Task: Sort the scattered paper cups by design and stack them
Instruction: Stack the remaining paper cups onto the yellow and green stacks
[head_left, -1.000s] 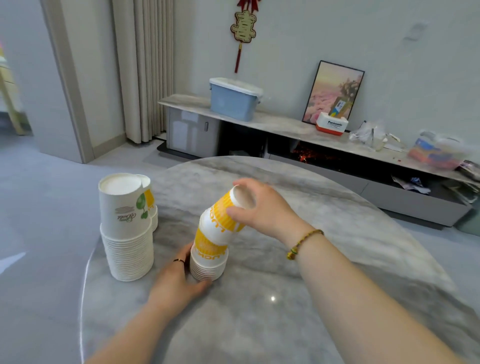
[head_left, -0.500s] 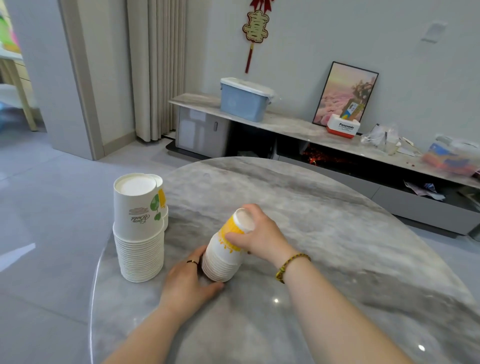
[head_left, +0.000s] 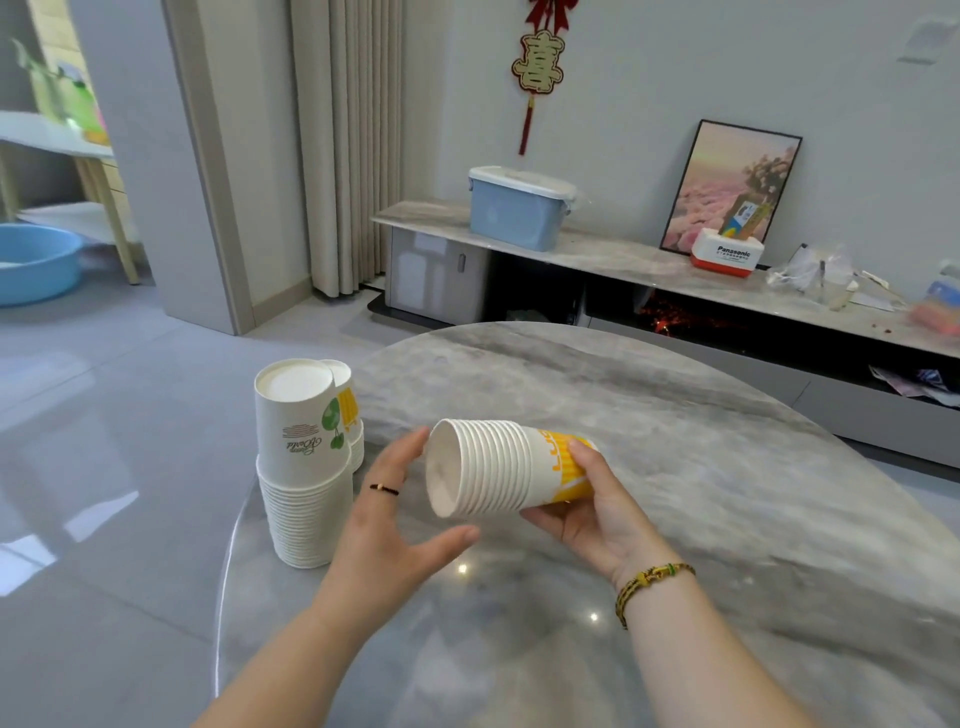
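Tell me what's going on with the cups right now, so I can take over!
Right hand: holds the yellow-print stack on its side, lifted off the table, rims toward the left hand.
Left hand: open, empty, fingers near the stack's rims.
Green-leaf stack: upside down at the table's left edge. Another yellow-print stack stands just behind it.
Done: no loose cups are in view.
Left: probably join the held stack with the other yellow one.

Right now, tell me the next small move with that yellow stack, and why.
Probably carry the yellow stack, lying sideways in the right hand, onto the second yellow stack behind the green-leaf stack: same design. The left hand is open to steady it.
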